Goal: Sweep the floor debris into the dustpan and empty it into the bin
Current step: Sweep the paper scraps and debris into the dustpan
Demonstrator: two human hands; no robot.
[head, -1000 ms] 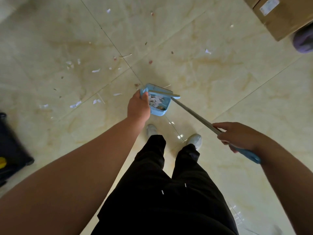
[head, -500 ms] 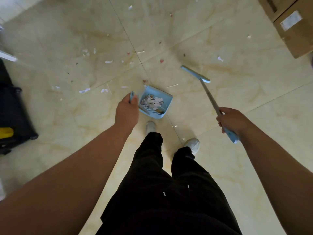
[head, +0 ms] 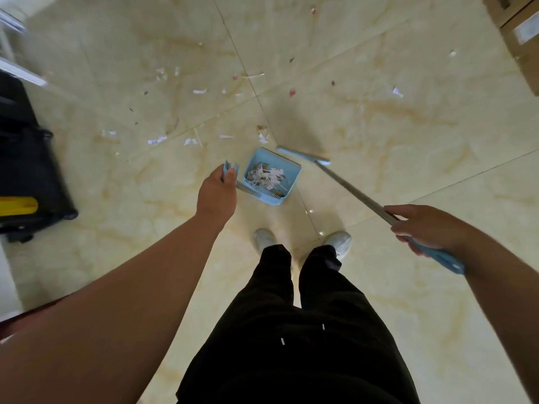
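Note:
A light blue dustpan (head: 294, 168) stands on the pale tiled floor just ahead of my feet, holding white paper scraps and brown bits. My left hand (head: 217, 192) grips the top of its blue upright handle. My right hand (head: 423, 227) is closed around the blue-ended handle of a broom (head: 350, 183). The broom's narrow blue head (head: 303, 155) rests on the floor right beside the dustpan's open far edge. Loose debris (head: 199, 91), white scraps and small reddish bits, lies scattered over the tiles beyond the pan, mostly to the left and middle.
A black case with a yellow stripe (head: 26, 182) stands at the left edge. Cardboard boxes (head: 522, 39) sit at the top right corner. My two pale shoes (head: 338, 243) and dark trousers fill the lower middle.
The broom head has swung from out in front on the right back to the dustpan's mouth. My left hand and the dustpan have stayed about where they were.

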